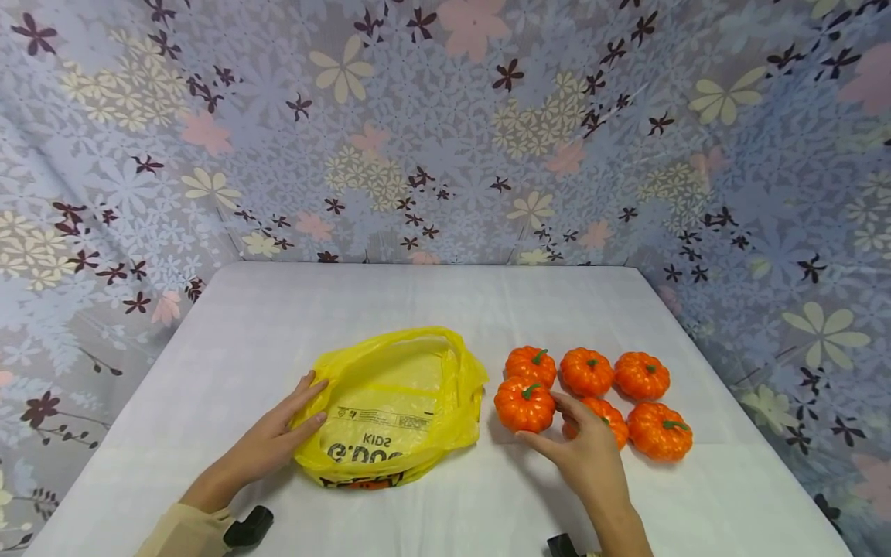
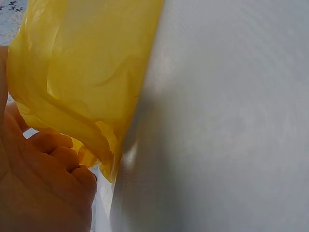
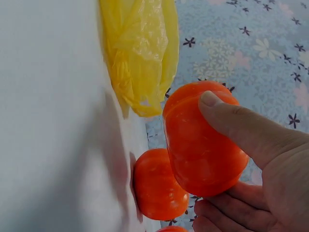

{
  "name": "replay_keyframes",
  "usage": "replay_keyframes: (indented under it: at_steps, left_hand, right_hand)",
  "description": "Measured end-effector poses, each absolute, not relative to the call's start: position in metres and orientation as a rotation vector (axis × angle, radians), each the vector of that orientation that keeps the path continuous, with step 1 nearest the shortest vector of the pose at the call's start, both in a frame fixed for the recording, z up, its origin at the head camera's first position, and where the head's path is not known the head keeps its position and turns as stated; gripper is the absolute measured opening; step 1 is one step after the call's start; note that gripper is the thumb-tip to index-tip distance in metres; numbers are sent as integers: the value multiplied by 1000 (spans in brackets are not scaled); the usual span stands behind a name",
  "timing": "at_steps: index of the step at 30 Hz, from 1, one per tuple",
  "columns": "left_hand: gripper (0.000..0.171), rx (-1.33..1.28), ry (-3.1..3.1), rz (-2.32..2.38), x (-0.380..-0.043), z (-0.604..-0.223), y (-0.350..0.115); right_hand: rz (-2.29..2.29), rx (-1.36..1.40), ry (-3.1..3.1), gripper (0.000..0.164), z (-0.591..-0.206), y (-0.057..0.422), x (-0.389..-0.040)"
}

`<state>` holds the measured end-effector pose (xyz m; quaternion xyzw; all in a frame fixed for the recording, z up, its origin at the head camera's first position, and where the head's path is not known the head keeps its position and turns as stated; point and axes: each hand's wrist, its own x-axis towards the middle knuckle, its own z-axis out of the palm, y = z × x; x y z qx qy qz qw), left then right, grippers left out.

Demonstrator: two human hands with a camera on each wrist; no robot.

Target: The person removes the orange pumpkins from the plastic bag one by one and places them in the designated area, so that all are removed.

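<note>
My right hand (image 1: 588, 456) holds a small orange pumpkin (image 1: 525, 404) with a green stem, thumb on one side and fingers on the other. In the right wrist view the held pumpkin (image 3: 203, 140) is raised off the white surface. A yellow plastic bag (image 1: 459, 422) with dark printing lies to its left, its mouth spread wide. My left hand (image 1: 267, 441) grips the bag's left rim. In the left wrist view, several fingers (image 2: 58, 150) are curled at the yellow plastic (image 2: 96, 63), partly hidden by it.
Several more orange pumpkins stand on the right: one behind the held one (image 1: 530, 363), two in the back row (image 1: 587, 371), one partly behind my right hand (image 1: 612, 422), one at the front right (image 1: 660, 432). A white cloth (image 1: 418, 298) covers the table; floral fabric (image 1: 445, 131) hangs around it.
</note>
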<state>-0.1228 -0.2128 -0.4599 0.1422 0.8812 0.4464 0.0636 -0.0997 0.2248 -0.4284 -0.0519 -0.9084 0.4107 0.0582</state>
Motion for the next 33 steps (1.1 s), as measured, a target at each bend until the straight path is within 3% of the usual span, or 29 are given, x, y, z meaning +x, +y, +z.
replay_keyframes:
  at_steps: [33]
  left_hand:
    - [61, 442, 2683, 1336, -122, -458, -213]
  right_hand:
    - [895, -232, -2862, 82, -442, 211, -93]
